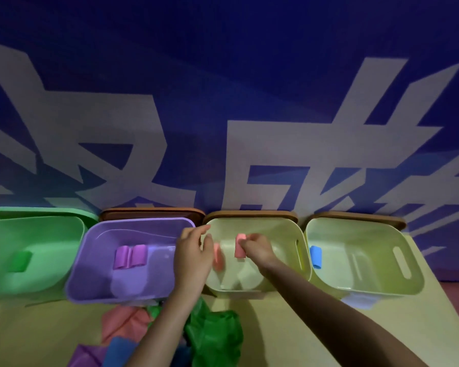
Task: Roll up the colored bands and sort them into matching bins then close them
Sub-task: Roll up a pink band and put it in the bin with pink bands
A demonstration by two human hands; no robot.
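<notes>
— where are your hands?
— both over the third bin. my left hand hovers at its left rim, fingers loosely apart beside one pink roll
— and the right?
— my right hand pinches another pink roll inside that bin

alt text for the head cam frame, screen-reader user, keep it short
The right hand pinches a rolled pink band over the third bin in a row of four open bins, while the left hand rests at that bin's left rim beside another pink roll. Loose unrolled bands lie heaped on the table in front.
</notes>
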